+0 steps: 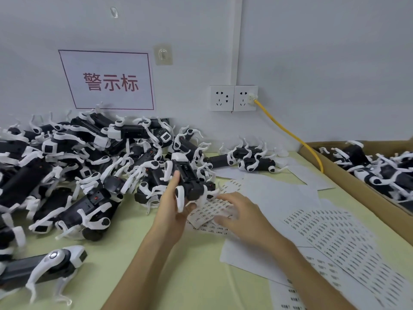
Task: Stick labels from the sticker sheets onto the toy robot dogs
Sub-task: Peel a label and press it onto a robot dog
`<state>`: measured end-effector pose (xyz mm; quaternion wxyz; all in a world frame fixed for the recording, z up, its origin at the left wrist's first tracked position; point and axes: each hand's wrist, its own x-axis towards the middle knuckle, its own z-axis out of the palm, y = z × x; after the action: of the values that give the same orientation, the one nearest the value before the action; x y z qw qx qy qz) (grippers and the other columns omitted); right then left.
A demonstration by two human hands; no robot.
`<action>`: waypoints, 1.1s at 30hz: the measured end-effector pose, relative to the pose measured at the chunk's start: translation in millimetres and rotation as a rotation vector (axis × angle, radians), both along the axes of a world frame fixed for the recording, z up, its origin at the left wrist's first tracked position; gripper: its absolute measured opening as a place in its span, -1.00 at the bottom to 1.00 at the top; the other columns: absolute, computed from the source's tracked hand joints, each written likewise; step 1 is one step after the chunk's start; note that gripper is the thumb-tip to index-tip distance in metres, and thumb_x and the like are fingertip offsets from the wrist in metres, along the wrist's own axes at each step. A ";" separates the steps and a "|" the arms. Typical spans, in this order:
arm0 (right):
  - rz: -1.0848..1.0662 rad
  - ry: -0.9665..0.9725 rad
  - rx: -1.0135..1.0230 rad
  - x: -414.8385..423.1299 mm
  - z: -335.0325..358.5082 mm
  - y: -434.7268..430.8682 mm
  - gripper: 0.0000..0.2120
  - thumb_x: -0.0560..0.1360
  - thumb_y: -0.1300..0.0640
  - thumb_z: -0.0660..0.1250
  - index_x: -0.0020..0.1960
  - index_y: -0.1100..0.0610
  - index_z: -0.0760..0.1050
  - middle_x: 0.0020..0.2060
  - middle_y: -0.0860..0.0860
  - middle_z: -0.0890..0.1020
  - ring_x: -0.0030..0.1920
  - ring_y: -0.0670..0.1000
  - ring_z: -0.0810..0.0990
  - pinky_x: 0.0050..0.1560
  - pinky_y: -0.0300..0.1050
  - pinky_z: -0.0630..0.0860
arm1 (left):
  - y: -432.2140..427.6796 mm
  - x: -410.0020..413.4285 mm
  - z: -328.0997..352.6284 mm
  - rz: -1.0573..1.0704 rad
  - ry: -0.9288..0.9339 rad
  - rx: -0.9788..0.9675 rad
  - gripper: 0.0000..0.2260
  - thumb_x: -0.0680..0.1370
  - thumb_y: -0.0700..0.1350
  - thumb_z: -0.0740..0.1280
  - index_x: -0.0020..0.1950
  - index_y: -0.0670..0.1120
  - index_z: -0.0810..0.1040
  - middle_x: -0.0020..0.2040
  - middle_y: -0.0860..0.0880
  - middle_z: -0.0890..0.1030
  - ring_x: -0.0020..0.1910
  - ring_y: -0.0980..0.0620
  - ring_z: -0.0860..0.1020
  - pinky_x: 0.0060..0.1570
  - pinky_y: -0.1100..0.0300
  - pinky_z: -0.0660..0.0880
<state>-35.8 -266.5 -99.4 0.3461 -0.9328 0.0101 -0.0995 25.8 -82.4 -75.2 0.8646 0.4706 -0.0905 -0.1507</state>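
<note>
Sticker sheets (335, 238) fan out at 4 o'clock on the bench (178, 276). Left hand (172, 211) grips one toy robot dog (187, 180) at centre. Right hand (239, 215) is spread, fingers loose over a sheet; contact unclear, blurred. Suggest: lift one label by its corner, hold the dog steady, press flat.

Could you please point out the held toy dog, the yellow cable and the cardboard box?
held toy dog (190, 177), head view, black body.
yellow cable (288, 131), head view, middle stretch.
cardboard box (368, 198), head view, near wall.

Yellow cable (290, 132) plugged into wall socket (242, 98)
</note>
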 end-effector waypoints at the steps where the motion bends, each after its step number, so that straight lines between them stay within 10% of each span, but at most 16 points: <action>1: 0.034 0.026 -0.099 0.1 -4.1 1.6 -0.43 0.50 -0.19 0.43 0.47 -0.17 0.38 0.40 -0.21 0.44 0.39 -0.14 0.37 0.44 -0.05 0.22 | 0.0 -0.4 1.6 0.001 0.003 -0.003 -0.70 0.54 0.23 0.34 -0.06 0.07 0.75 0.09 -0.06 0.74 -0.05 0.01 0.69 -0.09 0.15 0.45; 9: -0.003 -0.064 -0.345 4.5 -18.1 11.5 -0.37 0.41 -0.43 0.31 0.41 -0.21 0.42 0.23 -0.21 0.45 0.30 -0.12 0.37 0.30 -0.10 0.13 | 0.5 -9.2 6.7 -0.033 -0.027 0.101 -0.32 0.35 0.27 0.46 0.33 -0.13 0.58 0.11 -0.10 0.72 0.23 -0.03 0.67 0.03 0.15 0.49; 14: -0.031 -0.109 -0.352 4.2 -15.8 16.1 -0.50 0.40 -0.46 0.30 0.16 -0.16 0.58 0.06 -0.24 0.47 0.15 -0.14 0.41 0.27 -0.09 0.19 | 7.1 -6.4 9.4 -0.093 -0.035 0.054 -0.70 0.52 0.14 0.37 0.09 0.02 0.77 0.10 -0.08 0.74 0.05 0.04 0.72 -0.12 0.28 0.61; 23: 0.159 -0.294 -0.047 -0.4 -11.7 23.4 -0.80 0.61 0.13 0.37 0.19 -0.01 0.68 -0.02 -0.20 0.59 -0.09 -0.16 0.53 -0.04 -0.32 0.45 | 27.9 7.2 14.7 -0.354 0.102 -0.313 -0.75 0.65 0.08 0.31 0.22 -0.05 0.50 -0.02 0.02 0.54 -0.07 0.04 0.57 0.05 0.16 0.51; 33: -0.159 -0.556 0.239 9.6 -12.2 17.7 -0.80 0.52 0.36 0.38 -0.07 0.11 0.70 -0.22 -0.10 0.70 -0.29 -0.10 0.65 -0.24 -0.28 0.56 | 18.5 -28.0 5.9 0.074 -0.056 0.343 -0.59 0.28 0.04 0.61 0.00 -0.20 0.71 -0.17 -0.21 0.66 -0.24 -0.14 0.57 -0.23 0.11 0.44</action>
<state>-26.2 -248.8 -111.6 0.4340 -0.8188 -0.0006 -0.3758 -2.2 -63.9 -69.3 0.7738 0.6182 -0.0700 -0.1186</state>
